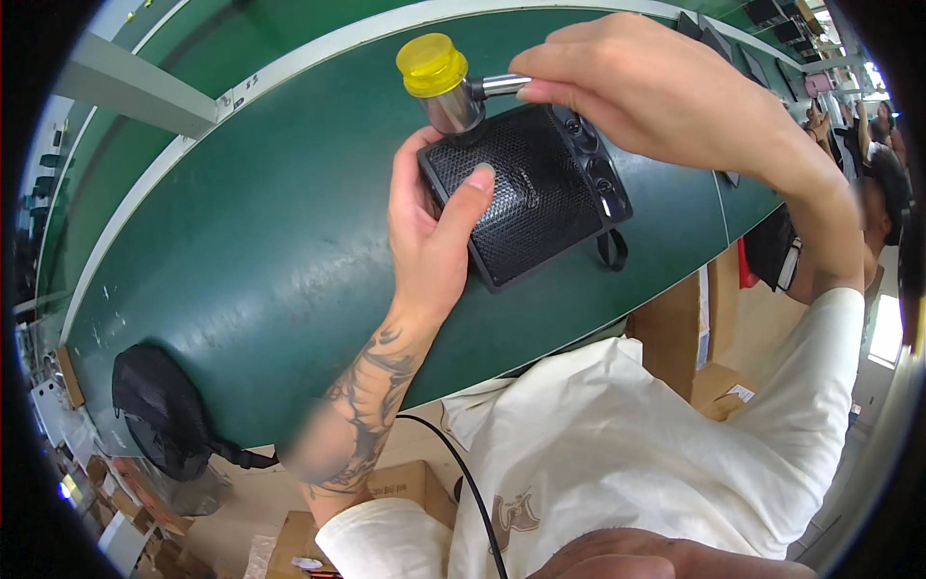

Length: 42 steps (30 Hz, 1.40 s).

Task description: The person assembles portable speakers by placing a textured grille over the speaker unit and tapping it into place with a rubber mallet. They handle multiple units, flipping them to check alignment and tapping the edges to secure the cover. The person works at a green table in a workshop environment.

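Note:
A black speaker box with a mesh front and round knobs along its right side rests on the green table. Around its left edge curls my left hand, thumb on the mesh and fingers behind. Pinched in my right hand is the metal handle of a mallet. Its silver head has a yellow cap on top, and the dark lower face meets or hovers just over the speaker's upper left corner; I cannot tell which. A black strap loop hangs from the speaker's lower right.
A black bag lies at the table's left end, its strap over the edge. A pale metal post rises at the far left. Cardboard boxes stand on the floor below. Dark flat items lie at the far right, and people work beyond.

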Available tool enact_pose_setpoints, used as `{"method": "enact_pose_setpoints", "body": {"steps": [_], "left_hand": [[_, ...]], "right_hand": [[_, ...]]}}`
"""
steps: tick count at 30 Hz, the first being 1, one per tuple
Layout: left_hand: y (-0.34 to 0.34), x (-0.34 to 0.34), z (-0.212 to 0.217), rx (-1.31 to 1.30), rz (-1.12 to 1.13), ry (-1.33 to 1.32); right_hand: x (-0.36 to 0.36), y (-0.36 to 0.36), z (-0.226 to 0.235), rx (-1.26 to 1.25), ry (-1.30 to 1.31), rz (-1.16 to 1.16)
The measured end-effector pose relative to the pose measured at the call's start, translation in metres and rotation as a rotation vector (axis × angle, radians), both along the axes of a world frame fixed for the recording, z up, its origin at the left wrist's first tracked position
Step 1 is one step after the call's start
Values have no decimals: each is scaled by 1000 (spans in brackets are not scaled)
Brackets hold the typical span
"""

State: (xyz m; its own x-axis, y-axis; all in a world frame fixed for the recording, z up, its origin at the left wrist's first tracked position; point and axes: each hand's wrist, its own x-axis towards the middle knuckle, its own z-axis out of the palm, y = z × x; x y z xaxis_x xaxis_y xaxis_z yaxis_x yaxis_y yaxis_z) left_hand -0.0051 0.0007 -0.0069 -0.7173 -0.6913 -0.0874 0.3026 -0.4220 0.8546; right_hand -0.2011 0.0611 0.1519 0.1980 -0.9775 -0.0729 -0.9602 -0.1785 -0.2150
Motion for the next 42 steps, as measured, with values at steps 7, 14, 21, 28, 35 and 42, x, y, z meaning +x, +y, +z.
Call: {"method": "enact_pose_setpoints", "body": {"steps": [7, 14, 21, 28, 35, 42], "left_hand": [[0, -3, 3, -5, -38, -11], [0, 2, 0, -41, -28, -48], [0, 3, -5, -124, -28, -103], [-3, 4, -2, -209, -73, -113], [-4, 4, -3, -323, -35, -248], [-2, 7, -4, -362, -40, -266]], "right_hand": [[-8, 22, -27, -293, -102, -51], [-11, 22, -24, -196, -137, -39], [-22, 19, -13, -216, -235, -53], [-18, 11, -32, 17, -186, 44], [-65, 23, -34, -59, -233, -43], [-91, 56, -29, -82, -184, -36]]}}
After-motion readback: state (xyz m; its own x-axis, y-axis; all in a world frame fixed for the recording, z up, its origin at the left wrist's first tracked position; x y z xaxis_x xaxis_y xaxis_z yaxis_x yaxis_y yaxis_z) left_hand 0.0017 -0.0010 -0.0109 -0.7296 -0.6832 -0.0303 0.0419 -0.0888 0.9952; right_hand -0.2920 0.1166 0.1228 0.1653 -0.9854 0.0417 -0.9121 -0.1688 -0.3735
